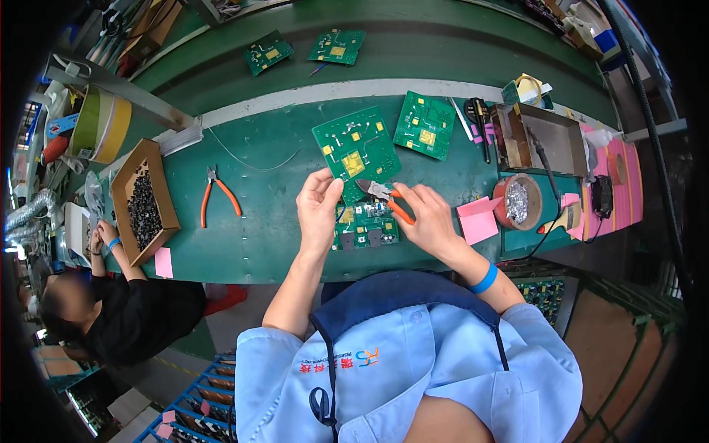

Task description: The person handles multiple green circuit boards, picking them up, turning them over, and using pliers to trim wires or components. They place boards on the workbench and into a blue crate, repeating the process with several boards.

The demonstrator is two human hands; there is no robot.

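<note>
My left hand (pixel 320 205) grips the lower left edge of a green circuit board (pixel 374 140) with yellow patches, which is tilted up above the bench. In my right hand (pixel 430 220) are cutting pliers (pixel 399 210) with orange handles. Their dark jaws (pixel 371 189) lie at the board's lower edge; whether they touch it I cannot tell. Below, between my hands, another circuit board (pixel 367 227) carrying components lies on the green bench, partly covered by the raised board. A further circuit board (pixel 426 125) rests just to the right of the held one.
A second pair of orange-handled pliers (pixel 215 193) lies at left, near a cardboard box (pixel 164 196) of black parts. At right are a round tub (pixel 509 214), a metal tray (pixel 550 122) and a soldering iron (pixel 543 153). Another person (pixel 111 303) works at far left.
</note>
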